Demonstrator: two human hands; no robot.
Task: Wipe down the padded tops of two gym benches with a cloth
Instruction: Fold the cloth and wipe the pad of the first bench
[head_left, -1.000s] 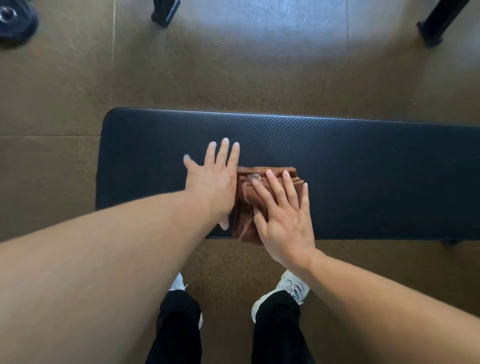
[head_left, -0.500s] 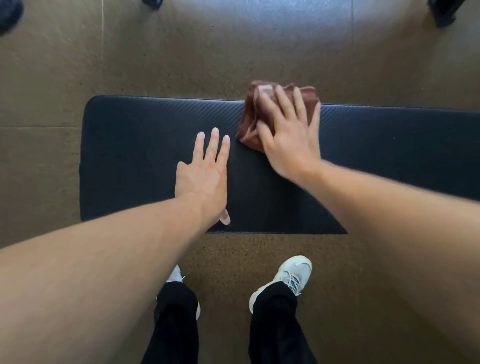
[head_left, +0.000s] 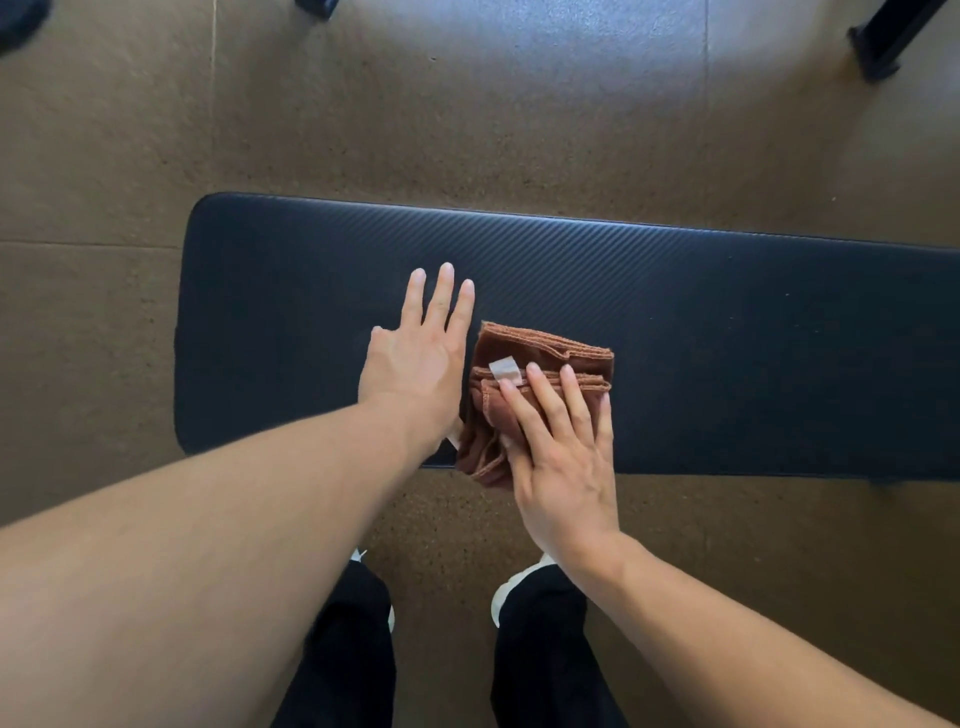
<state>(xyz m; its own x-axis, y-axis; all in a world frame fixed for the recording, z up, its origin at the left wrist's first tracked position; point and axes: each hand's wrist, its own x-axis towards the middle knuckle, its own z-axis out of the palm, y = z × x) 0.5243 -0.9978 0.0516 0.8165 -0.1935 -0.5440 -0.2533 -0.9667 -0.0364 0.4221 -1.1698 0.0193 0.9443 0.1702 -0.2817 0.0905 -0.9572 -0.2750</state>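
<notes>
At the far left top corner a dark rounded object (head_left: 21, 21) is cut by the frame edge and too blurred to identify. The speckled brown floor (head_left: 104, 338) shows seam lines. The black padded bench top (head_left: 727, 338) lies across the view; its left end is rounded and fully visible, while its right end runs out of frame. Its legs are hidden beneath the pad, except for a small dark bit at the near edge on the right.

The left hand (head_left: 415, 358) lies flat on the pad, fingers straight and slightly spread, holding nothing; the thumb is mostly hidden under the palm side, only its tip peeking out near the wrist. Just beside it, to the right, the folded brown cloth (head_left: 545, 353) sits on the pad's near half, its lower corner hanging over the near edge. A small pale tag (head_left: 504, 370) shows on it. The right hand (head_left: 561, 457) presses on the cloth with straight fingers, covering its lower right part; whether the thumb tucks under the cloth cannot be told.

Below, black trouser legs (head_left: 343, 649) and parts of white shoes (head_left: 511, 587) are visible, largely hidden by the arms. Dark frame feet (head_left: 883, 36) are cut off at the top edge.
</notes>
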